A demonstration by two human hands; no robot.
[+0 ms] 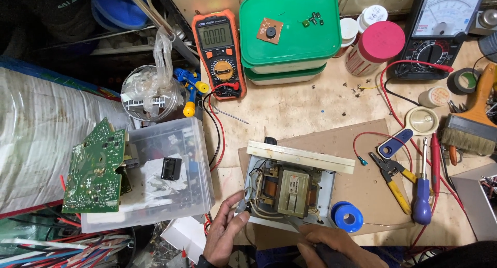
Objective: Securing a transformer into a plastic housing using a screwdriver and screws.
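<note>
An opened grey metal device case [321,195] with a transformer [284,190] inside lies on a cardboard sheet near the bench's front edge. A cream front panel [300,157] runs along its far side. My left hand [223,236] grips the case's near left corner, thumb by the wires. My right hand [331,245] holds a dark tool handle [331,257] whose thin metal tip [292,224] reaches to the case's near edge, close to the transformer. What kind of tool it is cannot be told.
A blue solder spool [347,216], yellow-handled pliers [392,179] and a blue screwdriver [423,195] lie right of the case. A clear plastic box [171,195] with a green circuit board [96,169] stands left. An orange multimeter [218,53], green-lidded boxes [290,27] and an analog meter [440,32] stand behind.
</note>
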